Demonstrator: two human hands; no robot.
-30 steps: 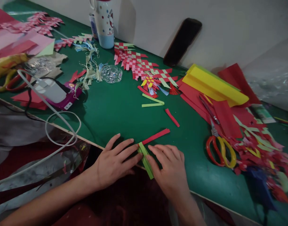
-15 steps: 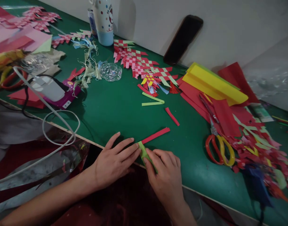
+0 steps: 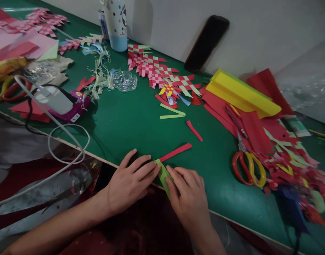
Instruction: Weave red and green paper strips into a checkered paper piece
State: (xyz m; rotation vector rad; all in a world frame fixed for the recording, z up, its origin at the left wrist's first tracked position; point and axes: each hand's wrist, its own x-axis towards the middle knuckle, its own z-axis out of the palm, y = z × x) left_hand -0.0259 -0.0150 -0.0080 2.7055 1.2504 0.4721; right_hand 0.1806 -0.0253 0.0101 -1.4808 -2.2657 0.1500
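Note:
A light green paper strip (image 3: 164, 180) lies across a red paper strip (image 3: 176, 152) at the table's front edge. Outstretched fingers of my left hand (image 3: 134, 175) rest on the spot where the two strips meet, pressing them down; its thumb is hidden. My right hand (image 3: 190, 191) pinches the green strip between thumb and index finger, and the strip's lower end hangs past the edge. Beyond my hands are a short red strip (image 3: 194, 131) and a folded green strip (image 3: 173, 112).
Scissors (image 3: 247, 166) and paper scraps (image 3: 297, 166) lie to the right, near folded yellow paper (image 3: 242, 94). Woven paper fish (image 3: 157, 67), a tray of beads (image 3: 125, 81) and a bottle (image 3: 117, 24) stand behind. A white cable (image 3: 69, 132) loops at left.
My right hand has shifted slightly down and right along the green strip, so more of the strip shows. My left hand has stayed in place.

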